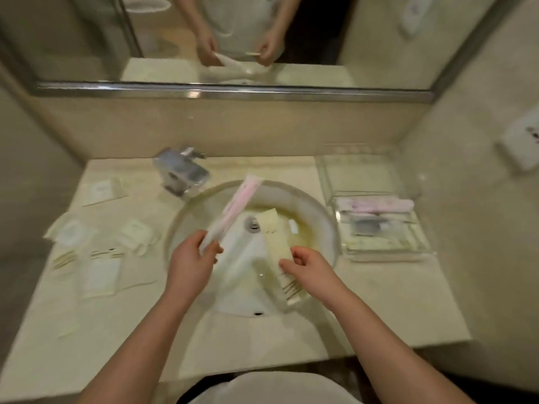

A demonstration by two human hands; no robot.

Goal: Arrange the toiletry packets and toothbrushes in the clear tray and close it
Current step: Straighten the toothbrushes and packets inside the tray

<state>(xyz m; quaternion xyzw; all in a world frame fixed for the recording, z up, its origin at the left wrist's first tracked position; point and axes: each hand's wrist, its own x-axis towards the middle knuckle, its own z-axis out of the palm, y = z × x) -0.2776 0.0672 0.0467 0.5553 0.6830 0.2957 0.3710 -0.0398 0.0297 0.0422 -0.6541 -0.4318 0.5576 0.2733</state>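
Note:
Over the sink, my left hand (194, 259) grips the lower end of a long pink-and-white toothbrush packet (236, 207) that points up and to the right. A blurred white packet (242, 252) lies just beneath it. My right hand (310, 266) pinches a cream packet (275, 239) with a comb showing at its lower end. The clear tray (388, 256) sits on the counter to the right, its lid (361, 173) standing open behind it. Inside are pink wrapped items (376, 205) and other packets. Several cream packets (100, 191) lie on the counter at the left.
A round basin (318, 211) fills the middle of the counter, with a chrome tap (182, 173) at its back left. A mirror (233, 39) runs above the backsplash. Cotton buds (65, 259) lie loose at the left. A wall stands close on the right.

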